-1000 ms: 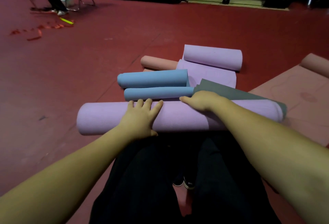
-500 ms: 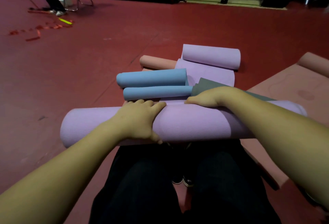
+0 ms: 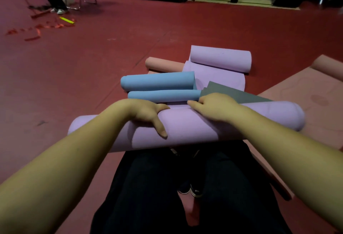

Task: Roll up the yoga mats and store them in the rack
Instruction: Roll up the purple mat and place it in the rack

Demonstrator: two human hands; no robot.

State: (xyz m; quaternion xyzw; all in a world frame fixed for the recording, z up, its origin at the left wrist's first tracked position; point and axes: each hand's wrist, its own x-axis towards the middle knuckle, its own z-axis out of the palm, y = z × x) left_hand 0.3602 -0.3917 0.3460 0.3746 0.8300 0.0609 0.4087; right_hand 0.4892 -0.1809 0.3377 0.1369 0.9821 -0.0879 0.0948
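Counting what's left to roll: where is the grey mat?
In the head view, the grey mat lies right of centre, beyond the right hand, between the thinner blue roll and the held purple roll.

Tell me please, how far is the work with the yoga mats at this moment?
Done: the big purple mat looks fully rolled. In hand: the left hand and right hand both grip that roll. Left: the far purple mat is only half rolled, two blue rolls and a pink roll lie on the floor, a pink mat lies flat. No rack is visible.
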